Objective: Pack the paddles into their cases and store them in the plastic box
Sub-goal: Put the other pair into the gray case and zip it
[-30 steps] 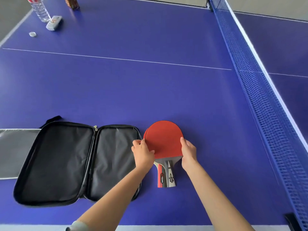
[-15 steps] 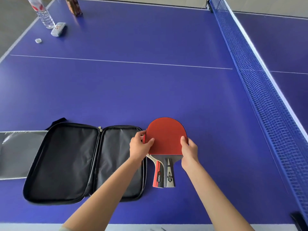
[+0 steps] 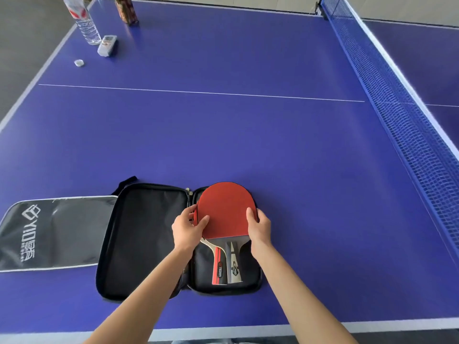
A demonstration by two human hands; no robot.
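Note:
Two stacked paddles (image 3: pixel 226 209), red rubber on top, sit over the right half of an open black case (image 3: pixel 146 234). Their handles, one red and one grey, point toward me. My left hand (image 3: pixel 188 228) grips the left edge of the blades, thumb on the red face. My right hand (image 3: pixel 259 225) grips the right edge. A second grey-black case (image 3: pixel 53 232) with a white logo lies flat and closed to the left of the open one. No plastic box is in view.
The blue table-tennis table (image 3: pixel 248 135) carries a blue net (image 3: pixel 402 115) along the right. At the far left corner stand a water bottle (image 3: pixel 84 21), a brown carton (image 3: pixel 126 9), a small white device (image 3: pixel 107 44) and a bottle cap (image 3: pixel 79 62).
Both hands have carried the stacked paddles left from the bare table onto the right half of the open case. The camera view has shifted, showing more of the grey case.

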